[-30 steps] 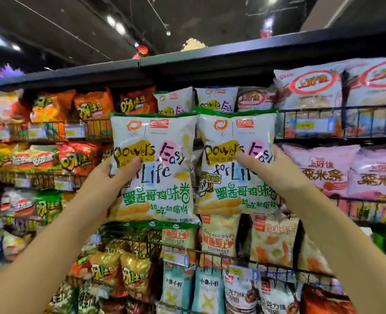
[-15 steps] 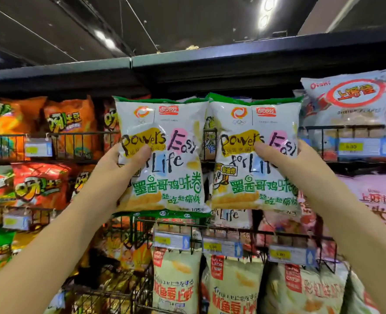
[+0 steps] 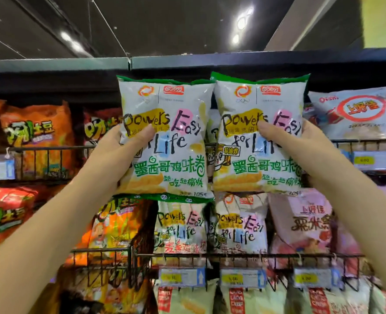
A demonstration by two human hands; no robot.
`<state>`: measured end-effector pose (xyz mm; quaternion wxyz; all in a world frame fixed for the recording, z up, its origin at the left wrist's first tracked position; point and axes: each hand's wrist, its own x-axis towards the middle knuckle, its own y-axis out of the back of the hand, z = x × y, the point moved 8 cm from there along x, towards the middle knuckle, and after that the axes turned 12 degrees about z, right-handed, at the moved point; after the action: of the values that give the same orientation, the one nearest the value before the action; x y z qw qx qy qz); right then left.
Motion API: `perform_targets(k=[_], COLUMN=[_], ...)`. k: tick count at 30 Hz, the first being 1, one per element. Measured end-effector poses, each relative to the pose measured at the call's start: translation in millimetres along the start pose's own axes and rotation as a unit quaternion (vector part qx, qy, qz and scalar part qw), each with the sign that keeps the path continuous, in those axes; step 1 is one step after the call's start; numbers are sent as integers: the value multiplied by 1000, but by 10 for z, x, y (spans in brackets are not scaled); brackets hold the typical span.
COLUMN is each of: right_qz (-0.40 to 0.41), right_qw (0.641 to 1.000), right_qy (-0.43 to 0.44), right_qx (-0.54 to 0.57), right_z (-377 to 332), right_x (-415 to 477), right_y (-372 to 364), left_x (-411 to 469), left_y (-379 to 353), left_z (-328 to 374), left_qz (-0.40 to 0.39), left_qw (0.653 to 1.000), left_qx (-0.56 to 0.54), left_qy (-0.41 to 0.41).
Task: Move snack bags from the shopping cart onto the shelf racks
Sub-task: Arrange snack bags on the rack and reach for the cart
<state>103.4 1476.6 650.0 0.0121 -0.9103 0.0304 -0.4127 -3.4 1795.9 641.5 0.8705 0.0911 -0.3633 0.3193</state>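
Two white snack bags with green trim and "Powers Easy for Life" print are held up side by side before the top wire rack. My left hand (image 3: pixel 117 152) grips the left bag (image 3: pixel 167 137) by its left edge, thumb across the front. My right hand (image 3: pixel 298 150) grips the right bag (image 3: pixel 258 134) by its right edge, thumb on the front. Both bags cover the middle of the top rack (image 3: pixel 51 148). The shopping cart is out of sight.
Matching white bags (image 3: pixel 180 227) stand in the wire rack (image 3: pixel 232 256) just below. Orange bags (image 3: pixel 35 137) fill the top rack at left, white Oishi bags (image 3: pixel 355 114) at right. A dark top board (image 3: pixel 187 62) runs overhead. Price tags (image 3: pixel 181 277) hang on the rack fronts.
Both hands have lifted their bags upward, from in front of the second rack to the level of the top rack. My view has tilted up with them.
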Motion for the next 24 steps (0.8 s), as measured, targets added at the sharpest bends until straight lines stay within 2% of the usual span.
perform_targets(k=[5,10,15,20,24], right_qz=[43,43,55,34,2], right_qw=[998,995,990,989,989], right_qy=[39,90,125,142,138], right_qx=[5,19,27,14,-52], right_z=[-269,-502,-529,-403,-202], right_x=[226,426,685,823,888], right_y=[-68,-198,-230,-295,-362], left_x=[209,342,410,447,466], left_y=[39,80,72,65,62], left_z=[129,192,169,131,90], left_qz=[9,16,16,9,4], left_qw=[1000,996,995,995,995], left_qx=[-28,-70,-67,-64,-59], left_qy=[-11,-43,-65,-74,-78])
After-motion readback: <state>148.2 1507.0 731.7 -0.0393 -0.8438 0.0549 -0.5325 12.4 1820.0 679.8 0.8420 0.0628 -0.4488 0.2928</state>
